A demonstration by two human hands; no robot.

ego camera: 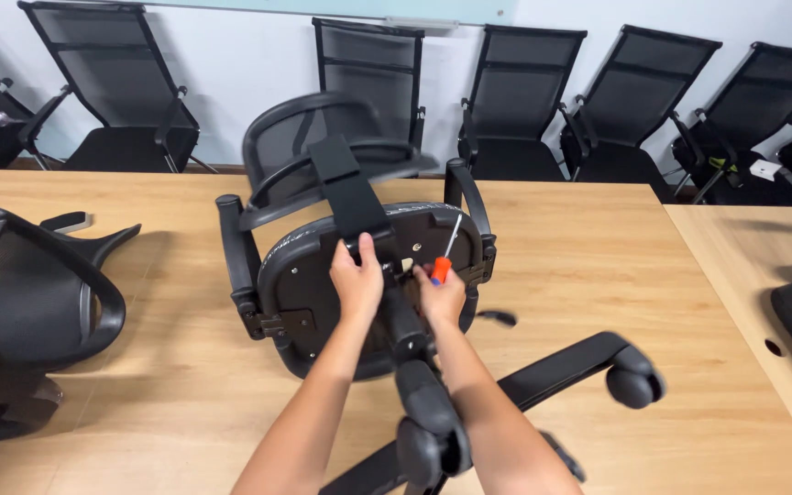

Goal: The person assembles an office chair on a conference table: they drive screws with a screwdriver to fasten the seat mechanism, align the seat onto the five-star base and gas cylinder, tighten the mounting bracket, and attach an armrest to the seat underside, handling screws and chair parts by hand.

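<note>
Two hands work on an office chair (323,275) lying overturned on the wooden counter (598,275). At far left lies another chair part (20,302). Your left hand (357,280) closes around the black backrest bracket (348,188). Your right hand (442,295) grips an orange-handled screwdriver (445,255), its tip against the seat underside. The wheeled base (588,362) points toward you.

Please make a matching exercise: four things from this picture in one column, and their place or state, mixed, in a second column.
1. screwdriver
2. left hand
3. office chair
4. caster wheel

a. lying upside down on the wooden table
b. held in the right hand
c. at the end of a base leg, right of the arms
d. on the seat underside

Pairs: 1-b, 2-d, 3-a, 4-c
</note>
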